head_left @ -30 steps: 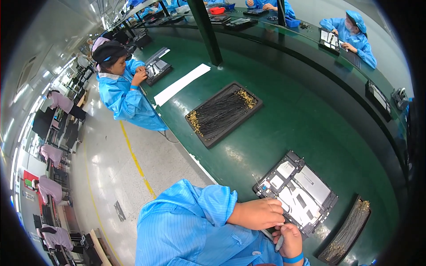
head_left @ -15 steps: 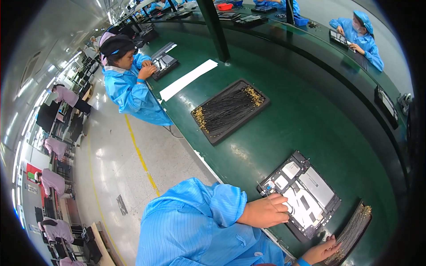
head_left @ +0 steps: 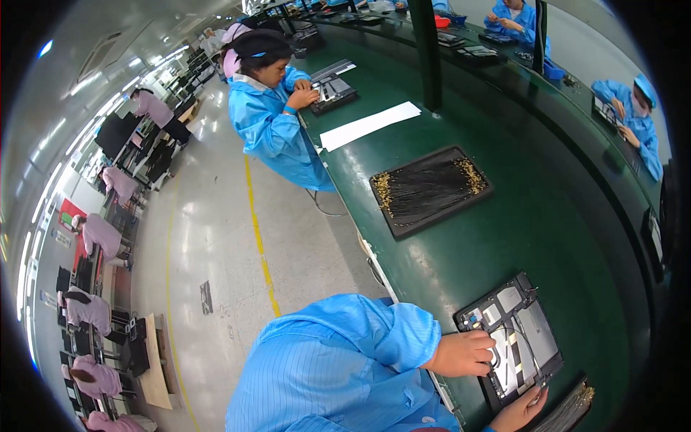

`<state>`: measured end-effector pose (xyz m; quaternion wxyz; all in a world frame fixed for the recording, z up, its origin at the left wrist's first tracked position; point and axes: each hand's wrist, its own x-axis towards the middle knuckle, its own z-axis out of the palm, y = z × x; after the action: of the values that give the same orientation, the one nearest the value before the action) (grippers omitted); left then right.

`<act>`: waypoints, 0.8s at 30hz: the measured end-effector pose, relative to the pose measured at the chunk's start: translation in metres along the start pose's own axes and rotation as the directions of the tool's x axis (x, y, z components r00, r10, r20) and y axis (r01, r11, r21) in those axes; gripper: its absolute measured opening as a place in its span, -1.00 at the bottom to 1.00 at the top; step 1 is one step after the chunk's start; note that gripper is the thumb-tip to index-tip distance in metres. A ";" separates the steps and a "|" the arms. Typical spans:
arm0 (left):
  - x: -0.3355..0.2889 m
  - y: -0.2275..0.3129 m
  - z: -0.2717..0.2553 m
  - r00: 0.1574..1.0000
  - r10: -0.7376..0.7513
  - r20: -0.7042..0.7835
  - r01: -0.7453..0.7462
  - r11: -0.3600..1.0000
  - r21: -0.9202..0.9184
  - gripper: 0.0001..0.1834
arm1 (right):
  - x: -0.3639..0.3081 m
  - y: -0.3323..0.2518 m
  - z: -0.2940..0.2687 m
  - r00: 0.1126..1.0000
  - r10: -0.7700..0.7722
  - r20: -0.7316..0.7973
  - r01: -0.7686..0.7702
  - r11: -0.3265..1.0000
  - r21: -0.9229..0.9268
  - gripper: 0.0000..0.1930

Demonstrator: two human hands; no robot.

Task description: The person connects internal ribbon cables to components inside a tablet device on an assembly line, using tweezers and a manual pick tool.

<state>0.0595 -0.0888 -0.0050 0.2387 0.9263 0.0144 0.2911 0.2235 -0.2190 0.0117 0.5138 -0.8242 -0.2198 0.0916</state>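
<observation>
An opened flat electronic device (head_left: 536, 327) with a black frame and silver-white panels lies on the green bench in front of me. My left hand (head_left: 468, 353) rests over its left side, fingers bent and pressed together at the inner panels; what they pinch is hidden. At the device's near right corner is my right hand (head_left: 521, 412), thumb and fingers closed at the lower end of a thin black cable (head_left: 530, 347) that crosses the panels. Just right of that hand, a dark tray (head_left: 592, 412) holds a bundle of thin cables with gold ends, partly cut off by the picture's edge.
Farther up the bench (head_left: 432, 263) sits a black tray (head_left: 439, 225) full of black cables with gold tips. Beyond it lies a white paper strip (head_left: 371, 125). A co-worker in blue (head_left: 270, 129) handles another device at the left edge. A dark post (head_left: 426, 57) rises from the bench.
My right hand has moved from the cable tray to the device's near right corner. A dark cable now runs across the panels. The whole view has shifted, with the scene sitting farther right.
</observation>
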 end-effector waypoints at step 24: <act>0.035 -0.002 0.020 0.992 -0.128 -0.017 0.129 0.983 0.131 -0.82 | 0.023 0.020 0.008 0.958 0.196 -0.208 -0.109 0.923 0.370 -0.64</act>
<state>0.0996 -0.0898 -0.0014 0.1950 0.9360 0.0942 0.2775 0.2466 -0.2095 -0.0080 0.6680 -0.7376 -0.0704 0.0691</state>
